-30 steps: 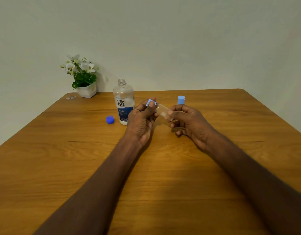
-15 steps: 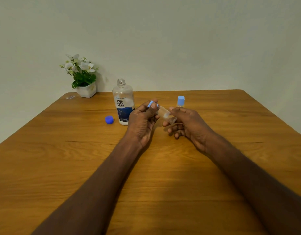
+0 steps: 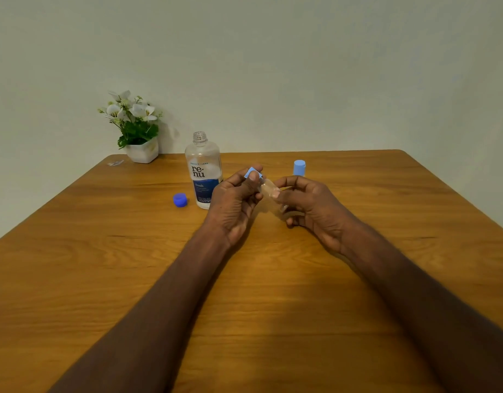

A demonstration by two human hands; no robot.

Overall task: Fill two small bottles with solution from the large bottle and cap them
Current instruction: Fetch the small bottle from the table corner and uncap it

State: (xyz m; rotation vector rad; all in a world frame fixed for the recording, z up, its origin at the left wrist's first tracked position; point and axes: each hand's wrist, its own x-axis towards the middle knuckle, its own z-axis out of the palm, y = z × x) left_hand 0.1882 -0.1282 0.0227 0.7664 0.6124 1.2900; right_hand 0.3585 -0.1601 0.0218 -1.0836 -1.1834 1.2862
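Note:
A small clear bottle (image 3: 268,190) lies tilted between my hands above the wooden table (image 3: 102,265). My left hand (image 3: 233,202) pinches its light blue cap (image 3: 252,172) at the upper left end. My right hand (image 3: 309,205) grips the bottle's body. The large renu bottle (image 3: 202,168) stands uncapped just left of my left hand, partly hidden by it. Its dark blue cap (image 3: 180,200) lies on the table to its left. A second small bottle with a light blue cap (image 3: 299,167) stands behind my right hand, its body hidden.
A white pot with white flowers (image 3: 136,129) stands at the table's far left corner against the wall. A small clear scrap (image 3: 115,163) lies beside it.
Both hands stayed at the small bottle with only slight shifts of the fingers; the bottle sits a little lower and more tilted than a second ago.

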